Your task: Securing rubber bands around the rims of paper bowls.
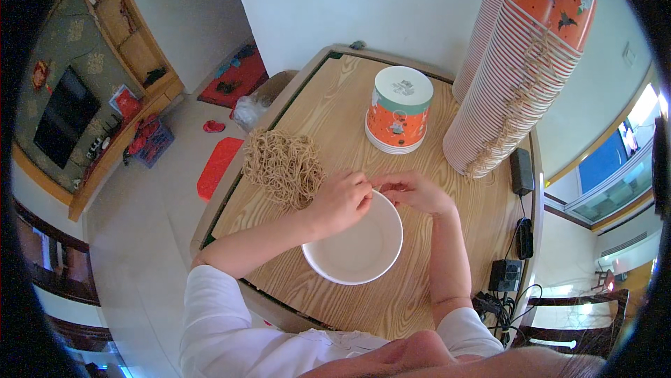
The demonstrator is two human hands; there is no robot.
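In front of me a white paper tub (353,245) stands on the table with its mouth up, its inside plain and white. My left hand (344,200) is closed at the tub's far rim, fingers curled. My right hand (414,193) meets it there from the other side, its fingertips pinched together. Whatever lies between the fingers is hidden or too small to name. Just left of my left hand lies a loose heap of tan twisted cords (283,168). Beyond my hands, a short stack of orange and green printed paper tubs (398,119) sits upside down.
Tall leaning stacks of nested paper tubs (517,77) rise at the right, tan cords hanging down one. Black power adapters (504,275) and cables line the table's right edge. A red stool (220,168) stands left of the wood-grain table (335,98). A white wall borders the back.
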